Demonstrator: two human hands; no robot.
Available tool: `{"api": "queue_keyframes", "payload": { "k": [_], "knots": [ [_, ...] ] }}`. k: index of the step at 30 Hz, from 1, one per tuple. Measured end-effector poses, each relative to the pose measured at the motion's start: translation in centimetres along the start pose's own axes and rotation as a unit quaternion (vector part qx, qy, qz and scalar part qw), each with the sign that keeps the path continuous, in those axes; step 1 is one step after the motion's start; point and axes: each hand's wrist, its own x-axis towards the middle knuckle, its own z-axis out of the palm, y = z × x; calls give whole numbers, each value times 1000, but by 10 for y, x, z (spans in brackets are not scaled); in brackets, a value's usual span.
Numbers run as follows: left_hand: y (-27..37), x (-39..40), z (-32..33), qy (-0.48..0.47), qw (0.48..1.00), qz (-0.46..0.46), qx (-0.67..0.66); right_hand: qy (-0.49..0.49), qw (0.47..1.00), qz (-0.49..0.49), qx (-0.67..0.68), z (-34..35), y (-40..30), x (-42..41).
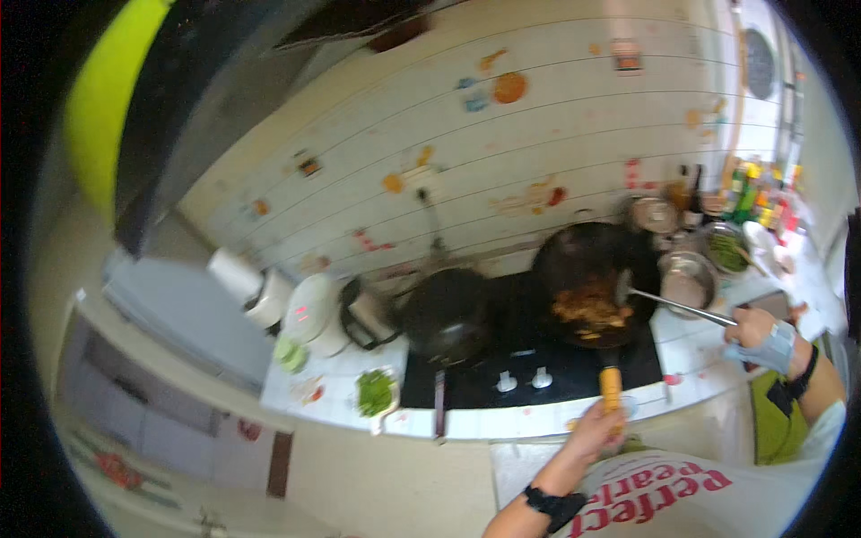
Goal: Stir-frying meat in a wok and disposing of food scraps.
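Observation:
My left hand [597, 429] grips the yellow handle [611, 390] of a large dark wok [572, 252] on the right side of the cooktop. Browned chopped food [585, 313] lies in the wok's lower part; blur hides what it is. With my right hand [755, 333] I hold the long metal shaft of a spatula [683, 309]. Its blade reaches inside the wok, at the right edge of the food. A pale wrap covers part of my right hand, and each wrist wears a black band.
A second dark pan [447, 316] sits on the left of the black cooktop [514, 343]. Left of it stand a kettle [366, 313], a white rice cooker [316, 313] and a dish of chopped greens [375, 392]. Rightward are a metal pot [687, 282], a bowl of greens [726, 250] and several bottles [743, 195].

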Motion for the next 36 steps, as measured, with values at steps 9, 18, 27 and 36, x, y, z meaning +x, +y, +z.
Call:
{"api": "queue_keyframes", "payload": {
  "k": [9,18,27,36],
  "knots": [
    [13,-7,-18,6,999,-43,-12,-182,944,107,254,-76,-11,4],
    [8,-1,-15,-2,999,-33,-6,-111,917,98,369,65,-31,66],
    [11,-3,-10,18,999,-26,-3,-123,921,50,366,78,-56,103],
    [9,-2,-14,-2,999,-30,-39,-82,989,-32,123,39,12,49]
  ]
}}
